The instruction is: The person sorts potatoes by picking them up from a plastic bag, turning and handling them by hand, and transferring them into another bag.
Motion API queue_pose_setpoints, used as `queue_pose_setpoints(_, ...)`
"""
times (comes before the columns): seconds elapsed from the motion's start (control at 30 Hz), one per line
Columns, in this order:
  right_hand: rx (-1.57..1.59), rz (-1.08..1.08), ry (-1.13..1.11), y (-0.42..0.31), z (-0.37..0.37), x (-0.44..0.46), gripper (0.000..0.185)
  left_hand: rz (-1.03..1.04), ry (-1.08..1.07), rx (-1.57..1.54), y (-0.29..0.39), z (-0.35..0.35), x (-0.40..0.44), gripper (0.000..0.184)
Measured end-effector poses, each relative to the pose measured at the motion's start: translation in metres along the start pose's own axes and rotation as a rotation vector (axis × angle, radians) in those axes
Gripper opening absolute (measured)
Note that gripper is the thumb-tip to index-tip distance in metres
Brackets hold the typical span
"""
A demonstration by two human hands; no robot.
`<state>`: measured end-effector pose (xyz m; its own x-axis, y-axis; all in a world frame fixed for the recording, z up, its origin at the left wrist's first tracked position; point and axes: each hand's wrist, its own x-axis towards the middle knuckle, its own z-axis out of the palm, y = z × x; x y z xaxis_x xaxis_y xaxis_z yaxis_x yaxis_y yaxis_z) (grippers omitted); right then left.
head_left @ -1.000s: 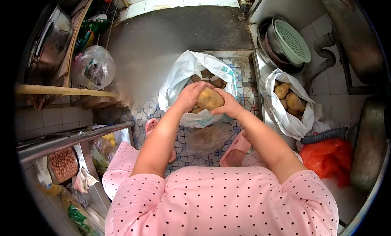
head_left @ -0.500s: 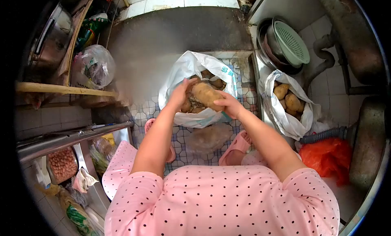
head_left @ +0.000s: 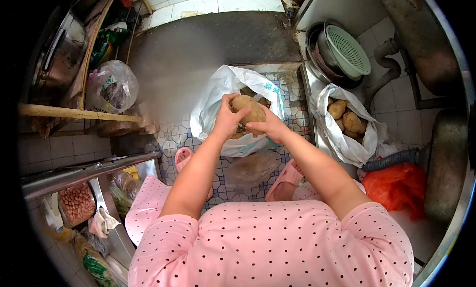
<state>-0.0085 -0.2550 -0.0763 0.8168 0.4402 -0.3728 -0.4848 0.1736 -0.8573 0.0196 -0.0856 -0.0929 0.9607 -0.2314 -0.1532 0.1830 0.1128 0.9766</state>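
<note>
A large pale brown potato (head_left: 249,108) is held between both hands above an open white plastic bag (head_left: 206,108) standing on the tiled floor. My left hand (head_left: 229,117) grips its left side, thumb across the front. On its right and lower side, my right hand (head_left: 270,126) is closed round it. Other potatoes (head_left: 263,99) show inside the bag behind and below the hands, partly hidden by them.
At the right, a second white bag (head_left: 330,133) holds several potatoes, with stacked bowls and a green colander (head_left: 348,51) behind it. A red bag (head_left: 396,188) lies below a grey hose (head_left: 391,159). A clear plastic bag (head_left: 252,169) lies between pink clogs. Shelves stand left.
The potato has been turned between my hands, and my left hand has come from beside it to grip it. The view has shifted slightly.
</note>
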Motion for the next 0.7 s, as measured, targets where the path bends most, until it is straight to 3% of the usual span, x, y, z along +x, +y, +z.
queue_pose_setpoints(0.1, 0.005, 0.011, -0.024, 0.004, -0.006, -0.005, 0.086, -0.083, -0.138, -0.054, 0.005, -0.014, 0.003, 0.045)
queue_pose_setpoints(0.2, -0.01, 0.026, -0.09, -0.008, 0.0, -0.015, 0.093, -0.166, -0.385, -0.557, 0.018, -0.022, 0.001, 0.04)
queue_pose_setpoints(0.23, -0.018, 0.038, -0.123, -0.013, 0.004, -0.017, 0.095, -0.196, -0.497, -0.557, 0.031, -0.024, -0.003, 0.043)
queue_pose_setpoints(0.37, -0.087, -0.142, -0.162, -0.003, 0.006, -0.01, 0.099, -0.357, -0.363, -0.603, 0.021, -0.025, -0.002, 0.039)
queue_pose_setpoints(0.57, -0.263, -0.199, -0.098, -0.002, 0.01, -0.009, 0.093, -0.247, -0.161, -0.512, 0.006, -0.024, 0.004, 0.038)
queue_pose_setpoints(0.63, -0.301, -0.222, -0.016, -0.008, 0.014, -0.007, 0.089, -0.077, -0.015, -0.28, 0.001, -0.029, 0.007, 0.037)
queue_pose_setpoints(0.67, -0.371, -0.276, 0.051, 0.006, 0.006, 0.003, 0.087, 0.092, -0.018, 0.188, -0.028, -0.048, 0.018, 0.039)
queue_pose_setpoints(0.7, -0.634, -0.238, 0.191, 0.0, 0.007, 0.002, 0.084, 0.173, -0.175, 0.634, -0.06, -0.07, 0.024, 0.046)
